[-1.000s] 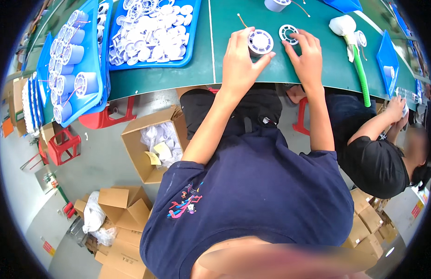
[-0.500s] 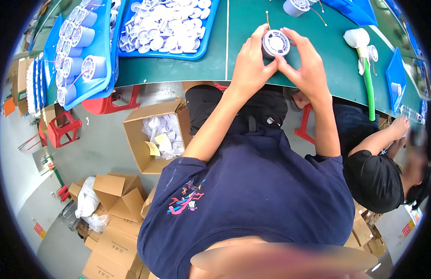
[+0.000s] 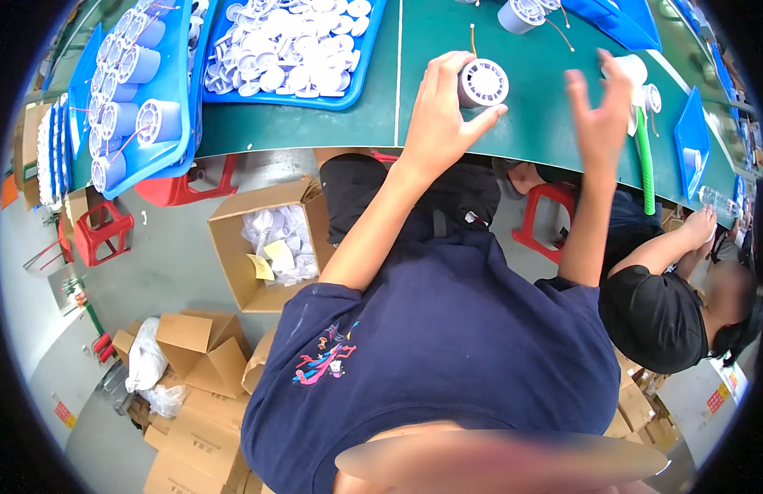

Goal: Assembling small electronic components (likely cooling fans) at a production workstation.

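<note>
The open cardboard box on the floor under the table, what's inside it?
The cardboard box holds clear plastic bags of white parts and a yellowish paper slip. Whatever lies beneath the bags is covered.

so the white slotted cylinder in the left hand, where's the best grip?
Take the white slotted cylinder around its round side wall, coming from the near table edge as the left hand does. It lies on its side with the slotted end facing the camera and an orange wire leaving the far end, so avoid both ends.
</note>
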The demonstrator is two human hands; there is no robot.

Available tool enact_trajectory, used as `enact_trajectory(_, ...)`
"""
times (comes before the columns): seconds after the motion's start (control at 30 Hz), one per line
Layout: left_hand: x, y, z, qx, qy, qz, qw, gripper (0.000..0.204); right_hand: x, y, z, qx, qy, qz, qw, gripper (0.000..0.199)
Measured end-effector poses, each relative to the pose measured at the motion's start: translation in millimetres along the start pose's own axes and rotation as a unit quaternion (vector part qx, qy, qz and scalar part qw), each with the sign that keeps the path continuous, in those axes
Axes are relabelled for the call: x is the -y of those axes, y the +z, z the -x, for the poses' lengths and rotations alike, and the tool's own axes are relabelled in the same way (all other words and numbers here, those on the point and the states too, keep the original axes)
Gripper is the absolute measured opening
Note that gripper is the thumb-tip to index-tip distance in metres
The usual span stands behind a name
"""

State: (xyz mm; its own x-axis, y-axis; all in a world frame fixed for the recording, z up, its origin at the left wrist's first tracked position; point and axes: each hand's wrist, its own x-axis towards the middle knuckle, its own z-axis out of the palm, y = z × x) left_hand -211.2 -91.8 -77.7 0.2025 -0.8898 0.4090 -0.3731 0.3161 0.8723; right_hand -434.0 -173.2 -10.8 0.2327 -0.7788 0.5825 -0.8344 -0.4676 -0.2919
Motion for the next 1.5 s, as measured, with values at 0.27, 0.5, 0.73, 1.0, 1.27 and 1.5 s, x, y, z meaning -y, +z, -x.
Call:
enact_trajectory(0.27,-0.4,-2.5,-2.3,0.042,0.008,0.010,0.999,0.069,-190.7,-17.4,31.5,0.089,0.187,0.262,0.943,0.072)
enact_trajectory(0.5,-7.4,-2.0,-2.9,0.032,-0.004,0.006,0.999,0.068,-152.9,-13.9,38.1,0.070,0.270,0.172,0.945,0.068)
enact_trajectory(0.73,0.5,-2.7,-1.7,0.037,0.014,-0.004,0.999,0.067,-29.6,-46.5,50.4,0.041,0.362,-0.275,0.890,0.038)
enact_trajectory(1.0,-3.0,-4.2,-3.3,0.015,0.013,-0.036,0.999,0.094,54.9,-44.8,71.0,0.101,0.378,-0.305,0.868,0.041)
enact_trajectory(1.27,5.1,-4.3,-0.3,0.017,0.016,0.023,0.999,0.080,39.2,-52.1,83.3,0.120,0.329,-0.429,0.833,0.043)
enact_trajectory(1.5,1.3,-6.3,6.2,0.034,0.015,0.036,0.999,0.071,37.2,-53.1,58.0,0.190,0.247,-0.259,0.914,0.041)
